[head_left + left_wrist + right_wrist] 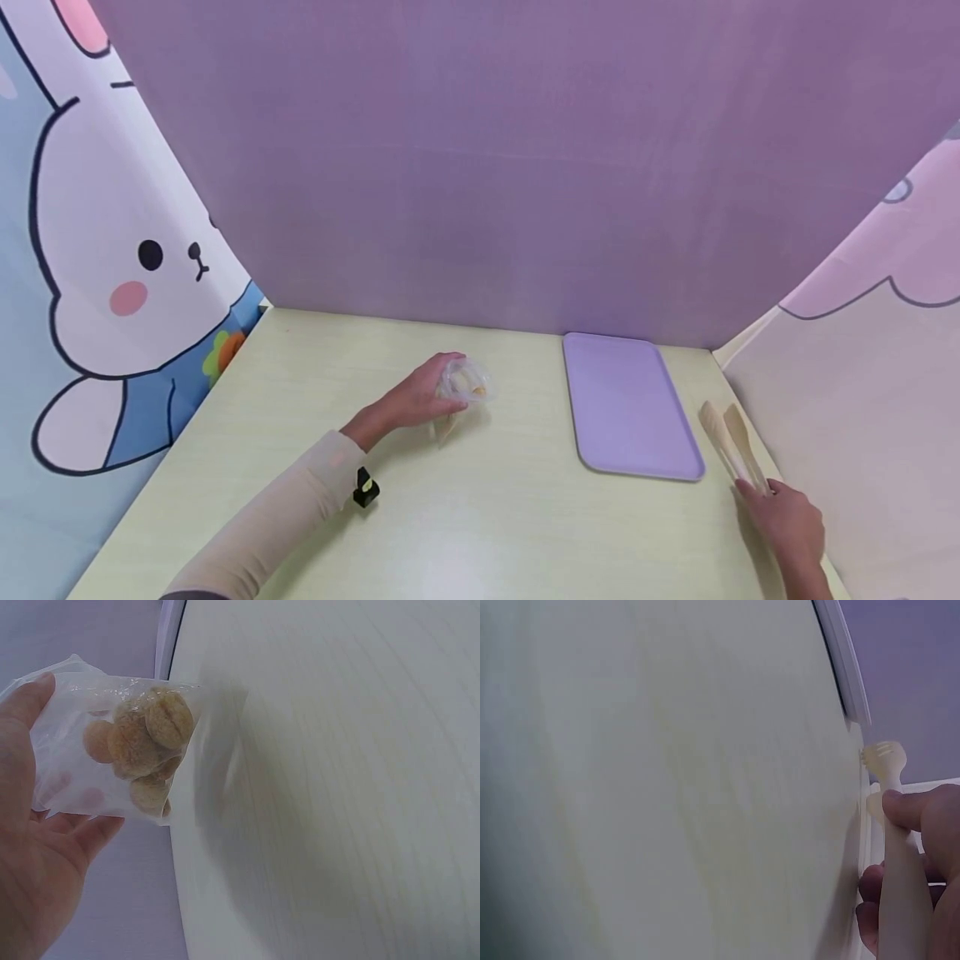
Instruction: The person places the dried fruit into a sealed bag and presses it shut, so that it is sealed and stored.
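My left hand point(422, 395) grips a clear plastic bag point(463, 381) by its upper part, thumb on one side and fingers on the other. Inside the bag, in the left wrist view, lie several round, rough, tan-brown pieces point(139, 746) bunched at the bottom, close over the table. The bag's mouth gapes upward in the head view. At the right, my right hand point(792, 522) holds pale cream tongs point(722, 437) with their two arms spread apart at the far end. The right wrist view shows a toothed tip on the tongs point(904, 892), with the thumb pressed along one arm.
A flat lavender tray point(630, 408) lies on the pale table point(480, 517) between the hands, toward the back. A purple panel point(487, 167) rises behind the table. Printed cloth with a cartoon rabbit point(112, 208) hangs at the left, and pink-and-cream cloth point(885, 333) at the right.
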Demonstrator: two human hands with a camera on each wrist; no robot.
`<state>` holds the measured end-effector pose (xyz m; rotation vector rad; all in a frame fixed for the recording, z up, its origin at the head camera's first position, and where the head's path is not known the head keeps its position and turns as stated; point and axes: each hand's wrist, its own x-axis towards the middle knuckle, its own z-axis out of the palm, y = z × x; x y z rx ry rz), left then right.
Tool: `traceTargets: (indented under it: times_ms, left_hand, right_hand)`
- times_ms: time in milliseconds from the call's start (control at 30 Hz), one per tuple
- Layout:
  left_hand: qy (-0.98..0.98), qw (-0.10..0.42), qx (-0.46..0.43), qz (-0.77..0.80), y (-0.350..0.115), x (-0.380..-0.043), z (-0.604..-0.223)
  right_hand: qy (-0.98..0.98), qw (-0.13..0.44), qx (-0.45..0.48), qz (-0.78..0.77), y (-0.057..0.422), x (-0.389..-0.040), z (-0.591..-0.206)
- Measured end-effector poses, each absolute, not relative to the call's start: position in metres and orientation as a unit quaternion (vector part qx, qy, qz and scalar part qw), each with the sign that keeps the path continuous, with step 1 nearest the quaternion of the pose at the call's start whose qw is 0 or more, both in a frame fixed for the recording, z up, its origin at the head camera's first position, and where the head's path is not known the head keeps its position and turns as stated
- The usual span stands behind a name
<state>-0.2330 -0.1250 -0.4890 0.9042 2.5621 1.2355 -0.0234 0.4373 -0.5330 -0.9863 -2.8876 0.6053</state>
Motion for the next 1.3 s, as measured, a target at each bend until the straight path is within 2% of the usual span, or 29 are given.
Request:
traceTargets:
  times_ms: [600,900,1133,1300]
  left_hand:
    - [0.858,0.072,0.302,0.409,-0.123,-0.234,-0.49]
    - [0.858,0.073,0.303,0.408,-0.12,-0.234,-0.489]
    - [0.858,0.064,0.31,0.405,-0.121,-0.234,-0.488]
    - [0.858,0.065,0.308,0.405,-0.121,-0.234,-0.487]
  right_hand:
    - [-0.942,0.059,-0.282,0.172,0.437,-0.026,-0.538]
    - [-0.951,0.024,-0.26,0.166,0.442,-0.026,-0.529]
    - [-0.944,0.123,-0.254,0.172,0.423,-0.034,-0.509]
    - [-0.941,0.17,-0.218,0.198,0.392,-0.047,-0.482]
